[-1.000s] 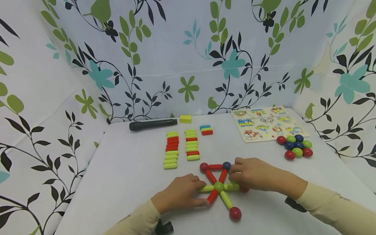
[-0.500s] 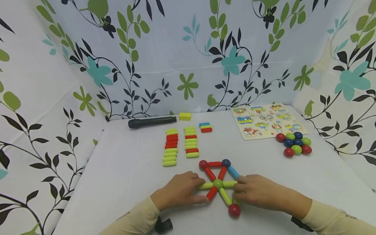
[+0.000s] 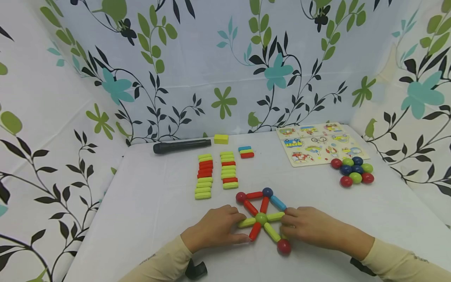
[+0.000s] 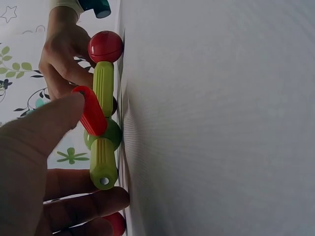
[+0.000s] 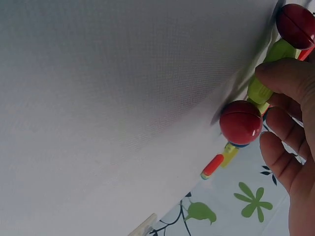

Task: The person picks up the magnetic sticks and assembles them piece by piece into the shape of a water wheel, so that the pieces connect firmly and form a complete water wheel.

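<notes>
On the table lies a wheel-like build of magnetic rods and balls around a green centre ball (image 3: 261,218). My left hand (image 3: 216,229) holds its left side, thumb on the tip of a red rod (image 4: 92,112) and fingers behind a yellow-green rod (image 4: 103,160). With thumb and fingers, my right hand (image 3: 313,227) pinches another yellow-green rod (image 5: 261,91) between a red ball (image 5: 241,123) and the front red ball (image 3: 284,246). In the head view, my right fingers mostly hide this rod and the farther ball. A blue rod (image 3: 278,203) runs from the dark blue ball (image 3: 267,192) to my right fingertips.
Two columns of yellow-green and red rods (image 3: 203,176) lie behind the build, with a short stack (image 3: 246,152) beside them. Farther back are a black microphone (image 3: 181,146) and a yellow block (image 3: 221,139). Loose balls (image 3: 356,178) sit by a picture puzzle board (image 3: 317,143) at right.
My right hand has moved down from beside the dark blue ball toward the front red ball, uncovering the blue rod. The build has turned slightly. My left hand keeps its hold.
</notes>
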The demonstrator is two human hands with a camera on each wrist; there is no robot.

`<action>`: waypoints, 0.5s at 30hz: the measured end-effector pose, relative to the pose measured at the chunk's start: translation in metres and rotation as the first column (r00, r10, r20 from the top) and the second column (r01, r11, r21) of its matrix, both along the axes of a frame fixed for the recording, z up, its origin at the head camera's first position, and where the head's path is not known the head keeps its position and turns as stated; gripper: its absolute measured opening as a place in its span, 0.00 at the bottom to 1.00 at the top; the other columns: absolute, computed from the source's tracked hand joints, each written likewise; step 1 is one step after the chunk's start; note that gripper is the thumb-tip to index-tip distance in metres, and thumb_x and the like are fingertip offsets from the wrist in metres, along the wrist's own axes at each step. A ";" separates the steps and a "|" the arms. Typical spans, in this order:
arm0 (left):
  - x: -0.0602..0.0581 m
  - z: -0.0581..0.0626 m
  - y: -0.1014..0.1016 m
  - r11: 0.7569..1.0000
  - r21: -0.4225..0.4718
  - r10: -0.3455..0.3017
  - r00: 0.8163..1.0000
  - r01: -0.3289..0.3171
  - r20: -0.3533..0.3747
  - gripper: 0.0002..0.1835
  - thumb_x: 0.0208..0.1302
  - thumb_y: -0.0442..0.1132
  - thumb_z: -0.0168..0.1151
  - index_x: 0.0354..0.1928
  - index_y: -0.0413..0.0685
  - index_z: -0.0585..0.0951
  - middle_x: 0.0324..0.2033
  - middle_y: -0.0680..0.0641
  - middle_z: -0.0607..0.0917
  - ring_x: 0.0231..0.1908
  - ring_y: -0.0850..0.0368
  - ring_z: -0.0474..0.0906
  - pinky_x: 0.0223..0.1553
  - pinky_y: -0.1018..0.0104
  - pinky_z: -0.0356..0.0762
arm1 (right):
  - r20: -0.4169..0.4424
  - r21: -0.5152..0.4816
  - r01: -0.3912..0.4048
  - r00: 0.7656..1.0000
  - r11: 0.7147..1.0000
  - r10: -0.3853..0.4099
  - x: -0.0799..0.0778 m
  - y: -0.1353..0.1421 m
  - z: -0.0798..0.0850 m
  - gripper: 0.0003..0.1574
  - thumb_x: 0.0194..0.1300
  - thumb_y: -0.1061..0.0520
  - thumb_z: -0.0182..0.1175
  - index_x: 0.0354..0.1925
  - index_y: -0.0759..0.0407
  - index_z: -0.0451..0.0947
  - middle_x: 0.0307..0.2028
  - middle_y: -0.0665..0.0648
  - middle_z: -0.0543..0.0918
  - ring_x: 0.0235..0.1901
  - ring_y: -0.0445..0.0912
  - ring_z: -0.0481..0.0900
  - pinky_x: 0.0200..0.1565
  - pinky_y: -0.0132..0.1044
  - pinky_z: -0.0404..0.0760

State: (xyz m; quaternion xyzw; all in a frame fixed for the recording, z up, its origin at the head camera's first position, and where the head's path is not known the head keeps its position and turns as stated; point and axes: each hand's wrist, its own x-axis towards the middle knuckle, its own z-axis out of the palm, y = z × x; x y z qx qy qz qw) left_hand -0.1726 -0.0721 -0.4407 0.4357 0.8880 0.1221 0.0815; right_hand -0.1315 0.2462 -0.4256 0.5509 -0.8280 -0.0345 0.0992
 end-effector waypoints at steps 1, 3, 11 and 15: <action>0.000 0.000 0.000 1.000 0.001 -0.002 1.000 0.002 -0.005 0.27 0.61 0.63 0.70 0.56 0.57 0.85 0.38 0.60 0.83 0.36 0.69 0.73 0.32 0.78 0.73 | -0.007 -0.001 0.000 1.000 1.000 0.000 0.000 0.001 -0.001 0.25 0.52 0.51 0.80 0.48 0.41 0.83 0.45 0.44 0.82 0.43 0.40 0.73 0.41 0.23 0.78; 0.000 -0.001 0.000 1.000 0.005 -0.008 1.000 0.009 -0.016 0.26 0.61 0.60 0.71 0.56 0.56 0.85 0.38 0.60 0.83 0.37 0.69 0.74 0.32 0.78 0.73 | -0.013 -0.006 0.002 1.000 1.000 -0.002 -0.001 0.002 -0.002 0.26 0.52 0.51 0.81 0.48 0.40 0.83 0.45 0.44 0.81 0.43 0.40 0.73 0.41 0.24 0.78; -0.002 -0.002 0.003 0.999 -0.005 -0.038 0.995 0.038 -0.092 0.19 0.64 0.50 0.72 0.55 0.53 0.86 0.38 0.58 0.85 0.39 0.66 0.77 0.38 0.78 0.77 | -0.003 -0.039 0.015 1.000 0.999 -0.015 -0.005 0.010 -0.007 0.29 0.49 0.51 0.82 0.49 0.40 0.82 0.43 0.45 0.79 0.43 0.39 0.74 0.41 0.25 0.80; 0.000 0.000 0.005 0.999 -0.018 -0.036 0.995 0.034 -0.096 0.17 0.65 0.47 0.72 0.54 0.53 0.86 0.39 0.58 0.86 0.40 0.65 0.78 0.38 0.77 0.77 | 0.006 -0.039 0.027 1.000 0.999 -0.026 -0.006 0.014 -0.009 0.30 0.48 0.51 0.82 0.49 0.40 0.82 0.40 0.44 0.77 0.40 0.39 0.73 0.39 0.23 0.79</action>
